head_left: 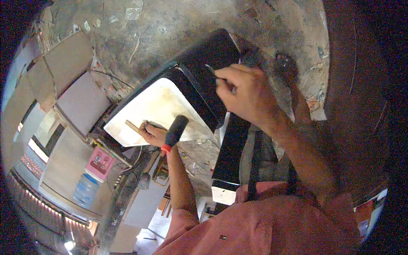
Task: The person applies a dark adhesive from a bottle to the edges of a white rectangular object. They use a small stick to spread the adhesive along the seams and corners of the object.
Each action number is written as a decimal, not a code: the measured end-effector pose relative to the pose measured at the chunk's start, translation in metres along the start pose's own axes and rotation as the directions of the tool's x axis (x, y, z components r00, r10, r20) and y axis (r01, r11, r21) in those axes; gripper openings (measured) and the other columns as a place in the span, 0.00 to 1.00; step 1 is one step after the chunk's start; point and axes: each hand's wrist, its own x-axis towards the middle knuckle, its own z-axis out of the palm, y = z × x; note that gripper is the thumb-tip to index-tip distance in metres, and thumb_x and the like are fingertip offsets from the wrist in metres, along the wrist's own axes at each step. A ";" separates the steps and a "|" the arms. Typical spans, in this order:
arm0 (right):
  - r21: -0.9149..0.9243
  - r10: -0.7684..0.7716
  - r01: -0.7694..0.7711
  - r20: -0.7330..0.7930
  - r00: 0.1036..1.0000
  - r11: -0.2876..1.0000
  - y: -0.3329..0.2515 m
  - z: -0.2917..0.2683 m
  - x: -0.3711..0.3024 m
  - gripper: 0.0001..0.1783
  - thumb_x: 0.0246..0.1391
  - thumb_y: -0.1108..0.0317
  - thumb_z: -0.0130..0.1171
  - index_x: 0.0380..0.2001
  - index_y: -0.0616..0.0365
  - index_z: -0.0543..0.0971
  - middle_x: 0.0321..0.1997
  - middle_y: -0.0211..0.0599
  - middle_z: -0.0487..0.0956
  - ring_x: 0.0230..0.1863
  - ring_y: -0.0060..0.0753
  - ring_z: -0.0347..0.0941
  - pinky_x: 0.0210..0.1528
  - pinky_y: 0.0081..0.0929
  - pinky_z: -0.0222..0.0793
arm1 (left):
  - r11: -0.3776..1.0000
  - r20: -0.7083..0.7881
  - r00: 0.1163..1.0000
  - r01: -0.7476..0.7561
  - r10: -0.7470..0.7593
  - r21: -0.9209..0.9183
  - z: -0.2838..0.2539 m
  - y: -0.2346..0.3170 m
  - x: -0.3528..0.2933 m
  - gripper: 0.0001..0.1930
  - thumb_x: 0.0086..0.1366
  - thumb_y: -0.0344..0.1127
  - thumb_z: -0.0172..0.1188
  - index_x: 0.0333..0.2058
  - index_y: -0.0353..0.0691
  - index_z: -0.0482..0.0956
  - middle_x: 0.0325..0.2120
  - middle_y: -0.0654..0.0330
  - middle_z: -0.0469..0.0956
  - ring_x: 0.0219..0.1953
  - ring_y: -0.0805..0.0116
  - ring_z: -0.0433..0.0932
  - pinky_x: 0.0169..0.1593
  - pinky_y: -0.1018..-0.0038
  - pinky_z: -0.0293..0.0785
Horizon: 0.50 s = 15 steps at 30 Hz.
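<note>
My left hand (154,133) is closed round a short flat tan strip (132,126), which looks like wood, over a bright white panel (157,102). Across that wrist stands a black cylindrical grip (176,129) with an orange-red band at its lower end; whether the hand holds it I cannot tell. The panel rests against a black box-like piece (212,55) that appears padded. Over its right side, my right hand (242,87) is pinched shut on a small thin thing (209,68), its tip pointing up and left. Its kind is too small to make out.
Grey worn floor (161,29) with scraps spreads beyond the black piece. On the left are a pale board (84,102), a pink water dispenser (101,163) and a blue water bottle (86,190). A cable (110,76) runs along the floor.
</note>
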 end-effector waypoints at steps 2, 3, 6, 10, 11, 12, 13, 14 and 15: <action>-0.053 0.044 -0.042 0.047 0.998 0.998 0.009 -0.026 -0.014 0.10 0.51 0.72 0.62 0.37 0.61 0.82 0.33 0.44 0.81 0.31 0.43 0.80 0.36 0.34 0.75 | 0.996 0.000 0.998 0.059 -0.059 -0.060 0.002 -0.003 -0.001 0.12 0.66 0.34 0.48 0.38 0.30 0.75 0.31 0.55 0.74 0.33 0.67 0.69 0.40 0.71 0.68; -0.075 0.032 -0.028 0.052 0.998 0.997 0.013 -0.038 -0.019 0.11 0.51 0.71 0.62 0.38 0.61 0.82 0.34 0.44 0.81 0.32 0.42 0.79 0.36 0.32 0.75 | 0.997 -0.004 0.999 0.035 -0.036 -0.071 0.003 -0.004 -0.001 0.12 0.66 0.34 0.47 0.38 0.29 0.75 0.31 0.55 0.74 0.33 0.67 0.69 0.40 0.71 0.68; -0.023 0.202 -0.201 0.099 0.974 0.979 0.023 -0.068 -0.032 0.10 0.52 0.71 0.61 0.39 0.61 0.82 0.35 0.46 0.81 0.32 0.41 0.79 0.38 0.31 0.74 | 0.984 0.028 0.994 0.109 -0.106 -0.138 -0.001 -0.002 -0.005 0.12 0.67 0.33 0.47 0.38 0.30 0.76 0.31 0.58 0.74 0.34 0.69 0.70 0.40 0.73 0.68; -0.162 0.319 -0.293 0.167 0.933 0.942 0.025 -0.086 -0.036 0.10 0.53 0.70 0.60 0.39 0.60 0.82 0.34 0.45 0.82 0.36 0.38 0.80 0.39 0.34 0.73 | 0.956 0.267 0.964 0.067 0.012 -0.285 -0.017 0.014 -0.017 0.08 0.68 0.31 0.48 0.39 0.33 0.72 0.29 0.62 0.72 0.29 0.75 0.69 0.35 0.77 0.67; -0.127 0.222 -0.201 0.187 0.957 0.971 0.024 -0.085 -0.036 0.10 0.53 0.70 0.59 0.39 0.60 0.81 0.34 0.45 0.82 0.36 0.38 0.80 0.39 0.34 0.73 | 0.950 0.279 0.960 0.056 0.034 -0.308 -0.017 0.020 -0.021 0.08 0.68 0.32 0.49 0.39 0.33 0.72 0.28 0.62 0.72 0.29 0.75 0.69 0.34 0.77 0.67; -0.108 0.148 -0.129 0.195 0.970 0.986 0.022 -0.080 -0.033 0.10 0.54 0.70 0.59 0.38 0.60 0.81 0.34 0.45 0.82 0.35 0.38 0.79 0.38 0.34 0.73 | 0.941 0.301 0.951 0.033 0.075 -0.336 -0.015 0.026 -0.024 0.07 0.67 0.32 0.49 0.39 0.34 0.72 0.28 0.63 0.72 0.29 0.76 0.69 0.33 0.77 0.67; -0.125 0.148 -0.122 0.224 0.963 0.985 0.021 -0.076 -0.030 0.09 0.54 0.70 0.59 0.38 0.60 0.81 0.33 0.45 0.82 0.35 0.37 0.79 0.38 0.34 0.73 | 0.964 0.281 0.957 0.009 0.069 -0.266 -0.015 0.031 -0.023 0.08 0.68 0.32 0.50 0.41 0.34 0.72 0.28 0.62 0.71 0.29 0.75 0.69 0.34 0.76 0.67; -0.086 0.115 -0.097 0.233 0.966 0.992 0.020 -0.069 -0.026 0.09 0.55 0.69 0.59 0.38 0.60 0.81 0.33 0.44 0.82 0.35 0.37 0.79 0.38 0.33 0.72 | 0.974 0.224 0.974 0.022 0.030 -0.227 -0.011 0.036 -0.025 0.09 0.68 0.32 0.50 0.42 0.34 0.72 0.28 0.62 0.71 0.28 0.75 0.69 0.34 0.76 0.67; -0.087 0.157 -0.139 0.264 0.952 0.986 0.019 -0.060 -0.022 0.09 0.55 0.68 0.59 0.38 0.60 0.81 0.33 0.44 0.82 0.35 0.36 0.79 0.38 0.33 0.72 | 0.981 0.171 0.985 0.024 0.010 -0.195 -0.007 0.039 -0.026 0.09 0.68 0.32 0.50 0.43 0.34 0.72 0.28 0.62 0.71 0.28 0.75 0.69 0.34 0.76 0.67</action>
